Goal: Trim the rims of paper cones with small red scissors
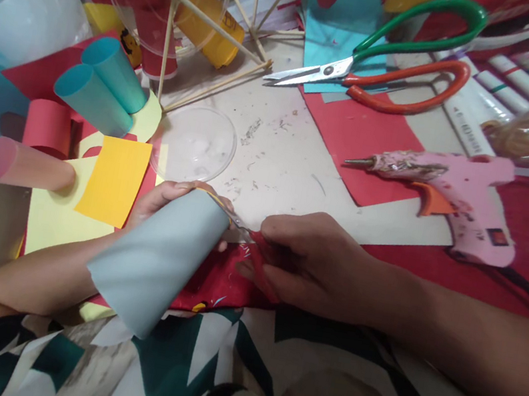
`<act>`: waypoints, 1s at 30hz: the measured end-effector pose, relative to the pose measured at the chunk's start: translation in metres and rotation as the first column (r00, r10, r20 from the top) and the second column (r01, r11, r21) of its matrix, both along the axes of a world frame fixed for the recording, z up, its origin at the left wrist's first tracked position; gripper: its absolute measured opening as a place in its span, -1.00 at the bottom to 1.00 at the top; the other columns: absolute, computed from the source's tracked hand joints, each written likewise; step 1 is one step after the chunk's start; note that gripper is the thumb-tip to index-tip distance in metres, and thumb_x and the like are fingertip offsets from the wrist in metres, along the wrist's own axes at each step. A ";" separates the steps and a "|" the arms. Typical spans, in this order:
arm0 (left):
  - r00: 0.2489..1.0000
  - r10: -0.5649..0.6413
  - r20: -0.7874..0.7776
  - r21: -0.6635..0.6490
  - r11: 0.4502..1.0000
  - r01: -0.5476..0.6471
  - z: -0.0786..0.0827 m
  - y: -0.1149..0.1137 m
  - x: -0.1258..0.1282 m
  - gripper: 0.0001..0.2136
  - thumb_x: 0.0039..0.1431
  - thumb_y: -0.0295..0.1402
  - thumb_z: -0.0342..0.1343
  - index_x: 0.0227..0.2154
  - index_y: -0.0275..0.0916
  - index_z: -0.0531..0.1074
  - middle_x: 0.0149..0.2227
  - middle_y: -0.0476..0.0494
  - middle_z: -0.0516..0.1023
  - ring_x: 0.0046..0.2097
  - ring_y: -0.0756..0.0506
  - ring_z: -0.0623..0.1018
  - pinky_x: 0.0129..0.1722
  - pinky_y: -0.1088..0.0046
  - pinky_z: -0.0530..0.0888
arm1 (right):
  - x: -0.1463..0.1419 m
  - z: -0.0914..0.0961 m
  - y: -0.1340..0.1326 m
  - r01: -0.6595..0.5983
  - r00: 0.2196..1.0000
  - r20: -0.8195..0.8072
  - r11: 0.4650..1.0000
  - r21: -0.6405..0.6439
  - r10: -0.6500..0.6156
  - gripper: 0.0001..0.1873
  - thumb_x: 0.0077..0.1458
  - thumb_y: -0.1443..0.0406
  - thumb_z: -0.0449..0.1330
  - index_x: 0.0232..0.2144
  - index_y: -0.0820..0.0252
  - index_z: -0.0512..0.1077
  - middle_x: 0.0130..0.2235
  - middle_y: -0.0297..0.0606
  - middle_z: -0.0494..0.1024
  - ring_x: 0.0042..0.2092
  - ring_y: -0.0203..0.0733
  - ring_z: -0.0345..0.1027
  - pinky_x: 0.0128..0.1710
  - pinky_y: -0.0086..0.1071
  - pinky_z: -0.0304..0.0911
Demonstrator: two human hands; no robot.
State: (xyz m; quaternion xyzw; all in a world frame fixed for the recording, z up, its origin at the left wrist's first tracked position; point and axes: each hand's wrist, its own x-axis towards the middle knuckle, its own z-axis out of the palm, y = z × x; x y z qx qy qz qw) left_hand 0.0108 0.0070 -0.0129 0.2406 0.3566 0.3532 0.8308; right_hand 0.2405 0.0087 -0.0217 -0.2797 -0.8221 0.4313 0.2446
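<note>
A pale blue-grey paper piece, curved like a tube, slants down toward my lap. My left hand grips its upper end from behind, with most of the fingers hidden by the paper. A thin yellow edge shows along the top of that end. My right hand is closed around the red handles of a small pair of scissors. Their blades meet the paper's top right corner, beside my left fingertips; how far apart the blades are I cannot tell.
Large scissors with green and red handles lie beyond my hands. A pink glue gun rests at right, its cord trailing off. Teal paper tubes, a yellow paper piece and a clear plastic lid are at left, below a stick frame.
</note>
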 end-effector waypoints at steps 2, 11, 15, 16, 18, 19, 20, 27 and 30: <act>1.000 -0.009 -0.003 0.016 1.000 0.009 0.001 0.000 0.001 -0.79 0.03 -0.20 0.17 -0.42 -0.24 0.56 -0.31 -0.15 0.60 -0.39 -0.20 0.61 -0.34 0.25 0.54 | 0.000 0.001 0.000 -0.013 1.000 0.002 1.000 -0.010 0.013 -0.69 0.08 0.26 0.11 -0.62 0.16 0.11 -0.65 -0.47 0.15 -0.60 -0.45 -0.04 -0.62 -0.54 -0.08; 1.000 0.022 -0.001 0.085 0.996 -0.022 0.004 -0.003 0.010 -0.77 0.03 -0.19 0.13 -0.49 -0.26 0.56 -0.38 -0.17 0.59 -0.44 -0.16 0.58 -0.37 0.32 0.49 | -0.001 0.001 0.001 -0.011 1.000 0.015 1.000 -0.006 0.011 -0.68 0.10 0.25 0.09 -0.63 0.16 0.10 -0.65 -0.47 0.13 -0.60 -0.45 -0.06 -0.61 -0.51 -0.10; 1.000 0.023 -0.021 0.080 0.997 -0.021 0.005 -0.002 0.012 -0.78 0.02 -0.20 0.12 -0.51 -0.24 0.54 -0.39 -0.17 0.59 -0.44 -0.17 0.57 -0.35 0.30 0.49 | 0.000 0.001 0.002 -0.015 1.000 0.023 1.000 -0.003 0.016 -0.67 0.09 0.25 0.09 -0.63 0.16 0.10 -0.65 -0.48 0.12 -0.61 -0.45 -0.06 -0.61 -0.50 -0.11; 0.999 0.032 -0.027 0.074 0.997 -0.030 0.006 -0.002 0.012 -0.78 0.02 -0.20 0.11 -0.52 -0.24 0.53 -0.40 -0.17 0.59 -0.44 -0.17 0.57 -0.33 0.28 0.49 | 0.001 0.001 0.002 -0.017 0.999 0.029 1.000 -0.003 0.017 -0.67 0.09 0.26 0.10 -0.63 0.16 0.10 -0.65 -0.48 0.11 -0.61 -0.45 -0.07 -0.60 -0.49 -0.11; 0.998 0.052 -0.042 0.060 0.997 -0.049 0.006 -0.002 0.013 -0.79 0.01 -0.21 0.11 -0.54 -0.24 0.50 -0.42 -0.17 0.57 -0.43 -0.17 0.56 -0.29 0.25 0.49 | 0.001 0.002 0.002 -0.019 0.999 0.041 1.000 -0.004 0.019 -0.68 0.09 0.27 0.10 -0.63 0.16 0.11 -0.66 -0.48 0.11 -0.61 -0.44 -0.08 -0.60 -0.48 -0.11; 0.997 0.062 -0.050 0.054 0.997 -0.059 0.006 -0.002 0.013 -0.80 0.00 -0.21 0.11 -0.55 -0.23 0.49 -0.43 -0.17 0.56 -0.43 -0.17 0.56 -0.27 0.23 0.49 | 0.002 0.002 0.002 -0.020 0.999 0.048 1.000 -0.006 0.020 -0.69 0.09 0.27 0.10 -0.63 0.16 0.12 -0.66 -0.47 0.12 -0.61 -0.43 -0.07 -0.59 -0.47 -0.11; 0.996 0.069 -0.058 0.051 0.996 -0.067 0.006 -0.002 0.013 -0.80 -0.01 -0.21 0.11 -0.56 -0.23 0.48 -0.43 -0.17 0.56 -0.43 -0.17 0.55 -0.26 0.21 0.49 | 0.002 0.003 0.002 -0.020 0.998 0.057 1.000 -0.009 0.020 -0.70 0.10 0.27 0.09 -0.62 0.16 0.13 -0.66 -0.47 0.13 -0.60 -0.43 -0.07 -0.59 -0.47 -0.11; 0.994 0.058 -0.097 0.136 0.990 -0.044 0.004 -0.001 0.011 -0.77 0.05 -0.22 0.08 -0.49 -0.25 0.55 -0.40 -0.20 0.58 -0.40 -0.17 0.55 -0.27 0.24 0.49 | 0.004 0.000 0.002 0.020 0.988 0.152 0.999 0.045 -0.027 -0.66 0.08 0.21 0.10 -0.63 0.16 0.10 -0.65 -0.44 0.16 -0.58 -0.42 -0.06 -0.57 -0.44 -0.12; 0.996 0.024 -0.081 0.163 0.987 -0.011 0.004 -0.002 0.010 -0.74 0.09 -0.23 0.05 -0.46 -0.26 0.57 -0.40 -0.21 0.58 -0.38 -0.17 0.55 -0.28 0.27 0.48 | 0.006 -0.002 0.002 0.020 0.984 0.175 0.998 0.065 -0.031 -0.67 0.06 0.22 0.11 -0.63 0.16 0.11 -0.64 -0.43 0.16 -0.57 -0.40 -0.04 -0.57 -0.44 -0.12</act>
